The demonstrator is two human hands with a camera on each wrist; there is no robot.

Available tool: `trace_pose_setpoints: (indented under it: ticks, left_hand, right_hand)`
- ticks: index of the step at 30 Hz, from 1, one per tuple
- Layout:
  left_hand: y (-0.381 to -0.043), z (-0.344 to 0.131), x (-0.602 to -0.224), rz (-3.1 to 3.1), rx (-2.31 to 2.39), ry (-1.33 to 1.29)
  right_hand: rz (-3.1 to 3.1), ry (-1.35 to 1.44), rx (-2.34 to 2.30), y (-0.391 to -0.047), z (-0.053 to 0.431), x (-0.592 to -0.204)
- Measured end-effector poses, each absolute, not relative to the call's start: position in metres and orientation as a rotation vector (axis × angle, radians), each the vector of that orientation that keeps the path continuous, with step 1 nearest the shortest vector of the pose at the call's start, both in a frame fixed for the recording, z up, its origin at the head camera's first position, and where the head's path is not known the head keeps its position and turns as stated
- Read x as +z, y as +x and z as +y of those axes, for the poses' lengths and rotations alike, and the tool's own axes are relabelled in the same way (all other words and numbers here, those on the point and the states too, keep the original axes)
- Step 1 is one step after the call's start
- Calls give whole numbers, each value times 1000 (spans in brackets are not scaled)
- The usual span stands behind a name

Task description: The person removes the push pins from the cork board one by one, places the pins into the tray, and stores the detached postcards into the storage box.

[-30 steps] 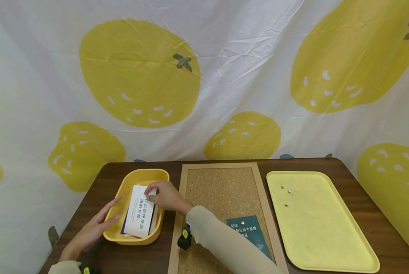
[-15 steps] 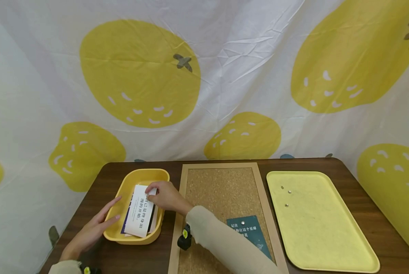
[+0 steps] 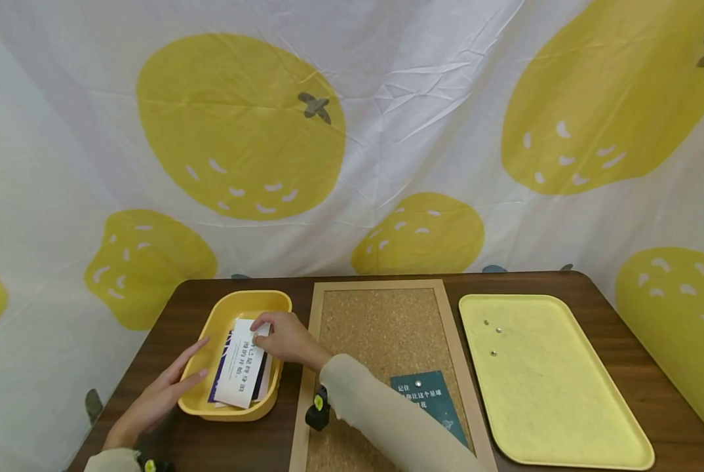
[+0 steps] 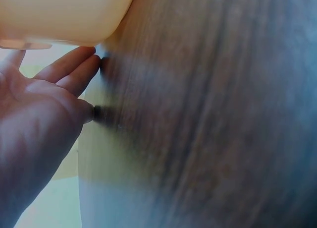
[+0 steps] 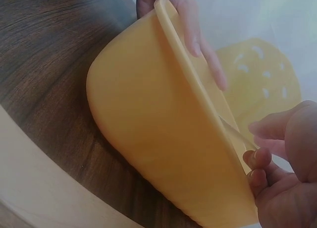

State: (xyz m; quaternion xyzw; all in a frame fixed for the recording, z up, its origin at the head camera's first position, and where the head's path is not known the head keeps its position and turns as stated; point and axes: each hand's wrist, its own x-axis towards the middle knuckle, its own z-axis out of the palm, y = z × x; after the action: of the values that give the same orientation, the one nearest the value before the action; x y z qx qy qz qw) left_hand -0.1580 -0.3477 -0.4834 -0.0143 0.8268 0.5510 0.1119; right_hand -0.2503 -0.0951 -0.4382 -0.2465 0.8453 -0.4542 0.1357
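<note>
Pinches a white card (image 3: 236, 373) between thumb and fingers of the right hand (image 3: 290, 337), over other cards inside a yellow bin (image 3: 234, 308), while holding the left hand (image 3: 157, 396) at the rim with fingers spread. Looks only partly along: already has a dark green card (image 3: 429, 394) on the corkboard (image 3: 381, 328), with a pin (image 3: 418, 384) near its top edge. Apparently leaves the white card and at least a dark blue card (image 3: 219, 375) beneath to deal with, plus three loose pins (image 3: 498, 330) on the pale yellow tray (image 3: 558, 387).
</note>
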Motion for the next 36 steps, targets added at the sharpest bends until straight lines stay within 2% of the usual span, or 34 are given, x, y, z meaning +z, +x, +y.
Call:
trace_pose_setpoints:
  ticks: [27,36]
  left_hand:
    - [-160,-346,-484,2399,1633,-72]
    - [-158,-345,-483,2410,1571,-153]
  right_hand:
    - [2471,-741,-1303,-250,-95,-438]
    - [2493,-686,-1294,-247,-96,-438]
